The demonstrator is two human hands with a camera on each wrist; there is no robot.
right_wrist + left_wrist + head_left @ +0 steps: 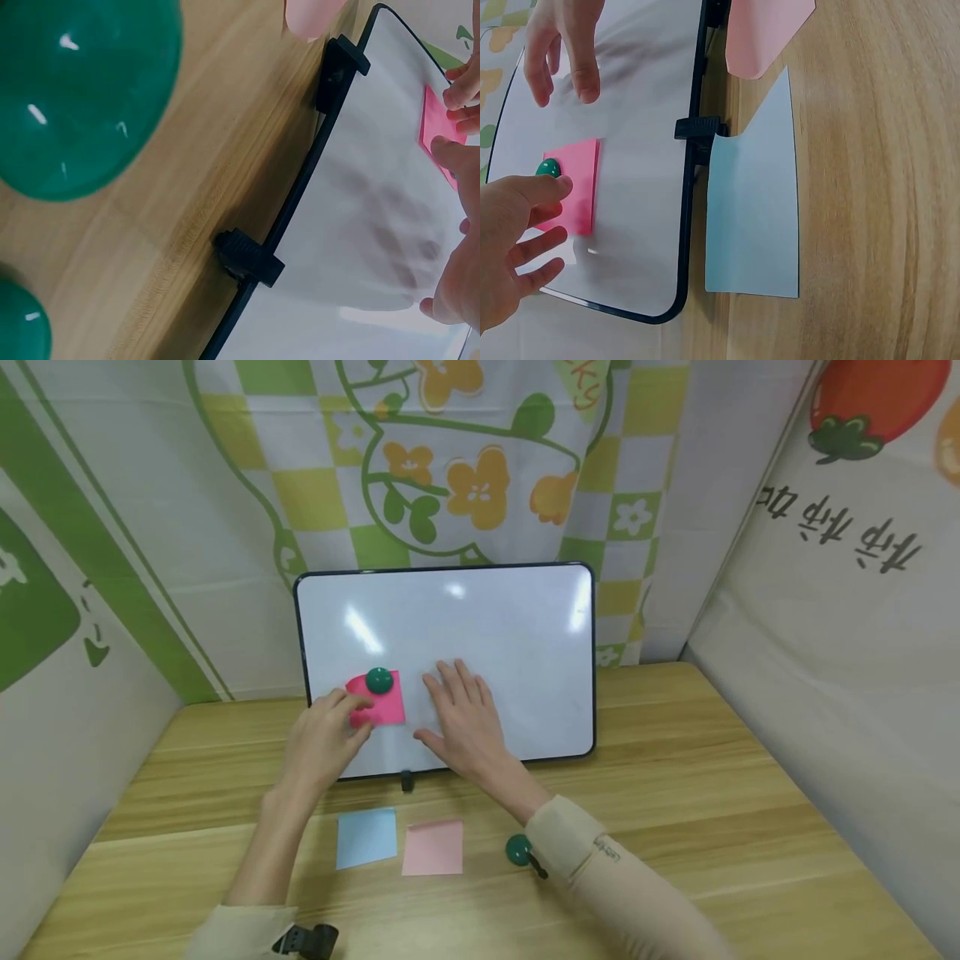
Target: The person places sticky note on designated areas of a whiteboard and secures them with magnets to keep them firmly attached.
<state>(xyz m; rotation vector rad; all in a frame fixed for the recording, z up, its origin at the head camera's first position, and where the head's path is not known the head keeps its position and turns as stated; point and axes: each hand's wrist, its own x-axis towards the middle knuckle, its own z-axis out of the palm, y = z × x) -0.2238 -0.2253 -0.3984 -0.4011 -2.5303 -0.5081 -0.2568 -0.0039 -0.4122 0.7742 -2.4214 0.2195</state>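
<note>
A bright pink sticky note (392, 708) lies flat against the whiteboard (525, 660), with a round green magnet (379, 680) on its upper part. My left hand (321, 742) is at the note's left side, its thumb and fingers apart and overlapping the paper's lower left in the head view. From the left wrist, the left hand (510, 240) shows loosely spread fingers, the thumb tip just below the magnet (549, 167). Right of the note, my right hand (468, 722) is over the board with fingers extended and nothing in its grasp.
Blue (367, 838) and pale pink (433, 848) paper notes lie on the wooden table (660, 827) before the board. Green magnets are near my right forearm, one large (82, 97) and another (22, 322) in the right wrist view. Black clips (249, 257) hold the board's lower edge.
</note>
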